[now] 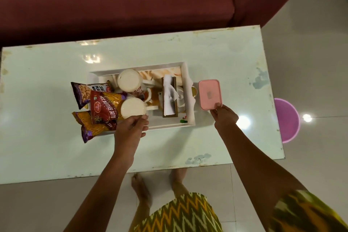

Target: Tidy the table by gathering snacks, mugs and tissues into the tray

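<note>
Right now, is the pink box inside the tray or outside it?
Outside. The pink box sits on the table beside the tray's right wall, right hand touching it.

Counting now, head view: three snack packets [98, 107] lying at tray's left end; two white-lidded jars [129, 80]; one tray [189, 100]; one tissue holder [169, 98]; one pink lidded box [210, 93]; two hands [130, 128] showing.

A dark maroon upholstered sofa [116, 0] runs along the far side of the worn, pale green glossy table [216, 52], beyond both hands. A round purple plastic stool [288, 120] stands on the glossy cream tiled floor [310, 62], right of the right hand.
</note>
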